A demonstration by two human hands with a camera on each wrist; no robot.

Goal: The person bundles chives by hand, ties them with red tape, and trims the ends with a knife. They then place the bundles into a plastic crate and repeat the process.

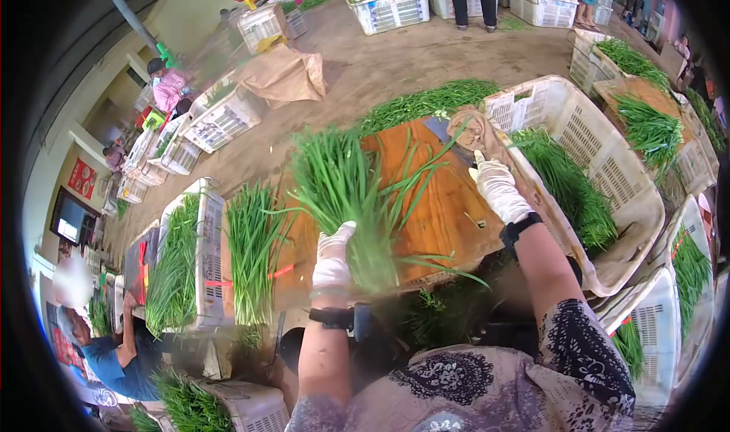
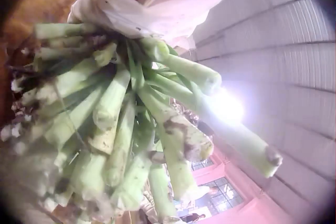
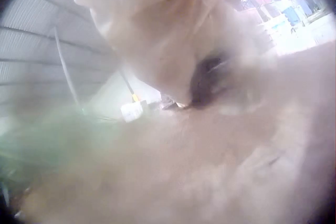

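Note:
My gloved left hand [image 1: 333, 257] grips a thick bunch of garlic chives [image 1: 334, 173] over a wooden board [image 1: 445, 211]. Pale, cut-looking stem ends [image 2: 123, 124] fan out below the glove in the left wrist view. At the board's right edge, my gloved right hand [image 1: 498, 189] is bent beside a crumpled brown cloth [image 1: 475, 131]. A flat dark-grey piece [image 1: 435, 130] lies by the cloth, close to that hand. A dark object [image 3: 210, 77] shows at the right glove, blurred; I cannot tell whether the fingers hold it.
Another bunch of chives [image 1: 255, 249] with a red tie lies left. A white crate [image 1: 608, 158] holding chives borders the board on the right. More chives [image 1: 433, 101] are heaped beyond it. A person in blue [image 1: 125, 363] sits at left. Stacked crates [image 1: 388, 6] stand behind.

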